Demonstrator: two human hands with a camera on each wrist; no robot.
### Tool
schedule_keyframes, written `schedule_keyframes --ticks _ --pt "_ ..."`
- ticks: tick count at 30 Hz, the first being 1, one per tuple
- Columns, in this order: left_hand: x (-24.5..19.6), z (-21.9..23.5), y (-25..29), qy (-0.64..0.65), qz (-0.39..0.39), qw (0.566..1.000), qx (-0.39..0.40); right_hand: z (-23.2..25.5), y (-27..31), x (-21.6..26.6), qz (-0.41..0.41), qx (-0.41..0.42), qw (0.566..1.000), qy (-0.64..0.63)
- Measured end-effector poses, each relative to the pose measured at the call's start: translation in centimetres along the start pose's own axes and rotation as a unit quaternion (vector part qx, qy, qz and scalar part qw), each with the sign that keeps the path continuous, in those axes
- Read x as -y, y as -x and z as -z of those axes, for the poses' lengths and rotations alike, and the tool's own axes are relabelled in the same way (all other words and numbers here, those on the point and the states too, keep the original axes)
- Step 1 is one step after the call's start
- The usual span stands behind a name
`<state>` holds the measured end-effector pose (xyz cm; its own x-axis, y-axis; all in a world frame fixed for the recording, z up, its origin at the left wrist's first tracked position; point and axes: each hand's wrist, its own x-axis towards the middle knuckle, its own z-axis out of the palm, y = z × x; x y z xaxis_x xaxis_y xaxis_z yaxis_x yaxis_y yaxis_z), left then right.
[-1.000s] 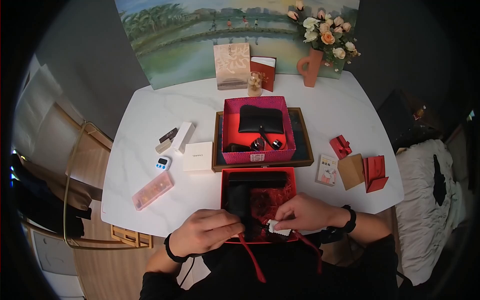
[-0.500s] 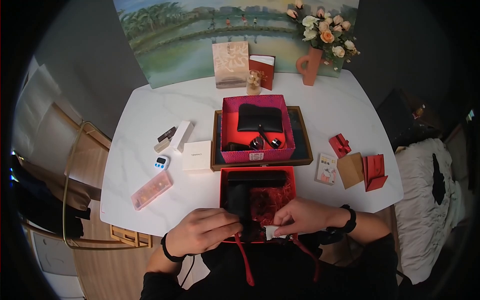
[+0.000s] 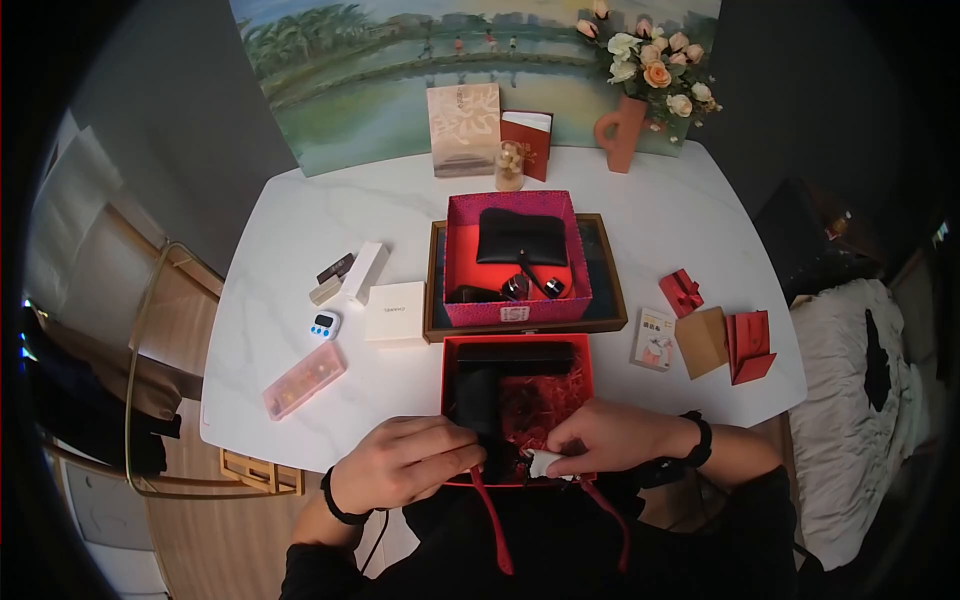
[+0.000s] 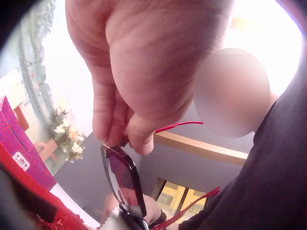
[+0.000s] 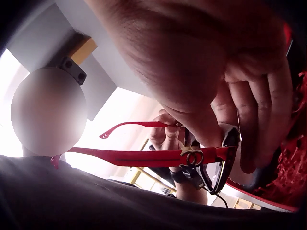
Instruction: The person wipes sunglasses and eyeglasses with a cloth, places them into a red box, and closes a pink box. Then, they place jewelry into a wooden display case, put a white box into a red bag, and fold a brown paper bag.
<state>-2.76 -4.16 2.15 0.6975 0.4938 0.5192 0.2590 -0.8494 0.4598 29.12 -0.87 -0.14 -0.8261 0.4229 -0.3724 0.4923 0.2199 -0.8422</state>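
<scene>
Sunglasses (image 4: 124, 179) with tinted lenses and red temples are held over the near edge of the red gift box, temples toward the person's body. My left hand (image 3: 410, 465) pinches the frame at one hinge. In my right hand (image 3: 625, 435) is a small white cloth (image 3: 543, 463), pinched against the lens at the other side. The right wrist view shows a gold emblem (image 5: 192, 156) on the near red temple (image 5: 124, 156). Below the hands, the red gift box (image 3: 588, 370) holds red paper shred (image 3: 540, 400), a long black case (image 3: 515, 355) and a soft black pouch (image 3: 478, 397).
Behind stands a magenta box (image 3: 515, 313) with a black pouch (image 3: 520, 237) inside, on a dark framed tray (image 3: 610, 290). White boxes (image 3: 397, 313), a timer (image 3: 324, 325) and a pink case (image 3: 305, 380) lie left. Red packets (image 3: 748, 348) and a card box (image 3: 653, 338) lie right.
The right hand has moved slightly left with the cloth, bringing it closer to the left hand. The red temples have shifted left and down a little. The left hand keeps its pinch.
</scene>
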Motion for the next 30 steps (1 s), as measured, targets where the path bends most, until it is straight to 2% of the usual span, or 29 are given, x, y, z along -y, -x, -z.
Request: schedule_keyframes --ticks 2,4,8,10,14,19,30 --pt "0.0 0.1 -0.1 0.004 -0.001 1.000 0.000 -0.1 -0.2 0.1 -0.008 0.003 1.000 0.000" --pt "0.0 0.0 -0.1 -0.001 -0.001 1.000 -0.002 -0.4 -0.4 0.1 0.039 -0.060 0.997 0.005" --pt "0.0 -0.1 -0.2 0.003 -0.001 1.000 -0.006 -0.3 -0.5 0.0 0.059 -0.067 0.996 -0.011" --pt "0.1 0.0 -0.1 0.005 -0.004 1.000 -0.002 -0.1 -0.5 0.6 0.032 -0.043 0.998 0.023" --pt "0.1 -0.3 -0.1 0.013 -0.006 1.000 -0.001 -0.6 -1.0 0.0 0.036 -0.040 0.998 -0.013" --pt "0.0 -0.6 0.0 0.016 -0.011 1.000 -0.009 -0.8 -1.6 -0.4 0.019 0.003 1.000 -0.008" --pt "0.2 -0.4 0.3 0.015 -0.013 1.000 -0.010 -1.0 -1.9 -0.9 0.024 0.013 0.998 -0.055"
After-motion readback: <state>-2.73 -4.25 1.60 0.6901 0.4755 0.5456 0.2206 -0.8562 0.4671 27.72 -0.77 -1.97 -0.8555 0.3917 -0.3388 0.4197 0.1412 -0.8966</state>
